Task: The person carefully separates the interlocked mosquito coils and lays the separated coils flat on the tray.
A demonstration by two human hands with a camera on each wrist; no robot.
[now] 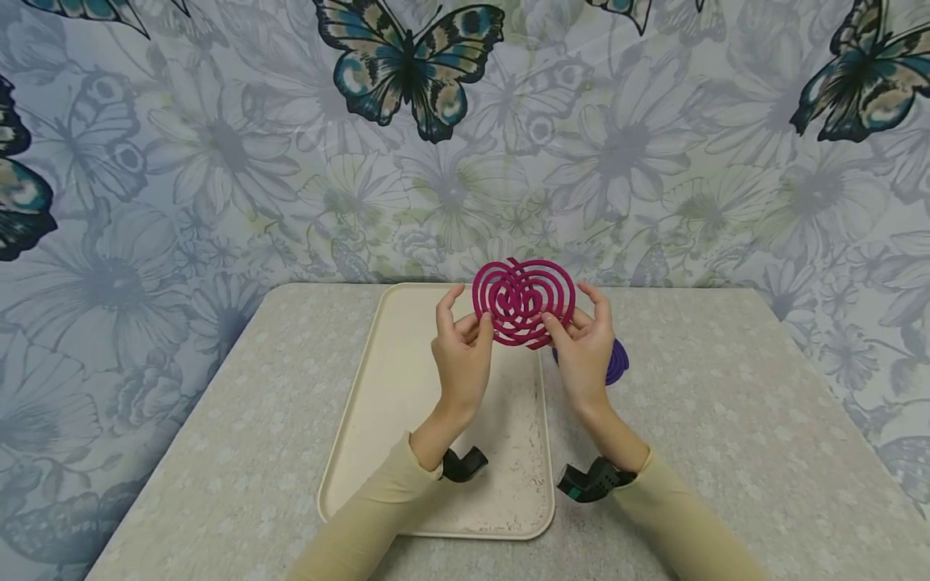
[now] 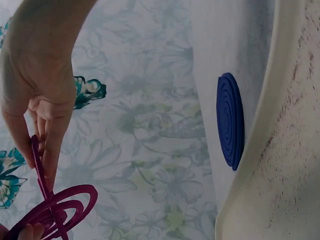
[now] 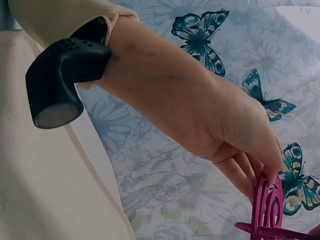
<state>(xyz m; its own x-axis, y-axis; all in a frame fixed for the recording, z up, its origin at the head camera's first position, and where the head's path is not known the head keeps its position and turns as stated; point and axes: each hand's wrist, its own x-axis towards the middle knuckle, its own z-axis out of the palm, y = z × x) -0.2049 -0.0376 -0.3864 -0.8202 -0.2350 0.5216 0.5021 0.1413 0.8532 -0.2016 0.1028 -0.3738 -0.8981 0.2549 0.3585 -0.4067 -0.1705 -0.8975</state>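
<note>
Two magenta mosquito coils [image 1: 519, 303] are held up above the far part of the tray, overlapping with their rings interlaced. My left hand [image 1: 461, 363] pinches the left edge between thumb and fingers, the index finger raised. On the right edge, my right hand [image 1: 587, 359] pinches the other coil, its index finger also lifted. The left wrist view shows the coils tilted across each other, crossing at an angle. Behind my right hand a purple-blue coil [image 2: 230, 122] lies flat on the table, partly hidden in the head view.
A cream tray [image 1: 436, 492] with dark specks toward its right side lies under my forearms. The table [image 1: 726, 420] has a pale patterned cover. A butterfly-and-flower backdrop [image 1: 617, 161] stands behind it. Each wrist wears a black camera [image 1: 465, 465].
</note>
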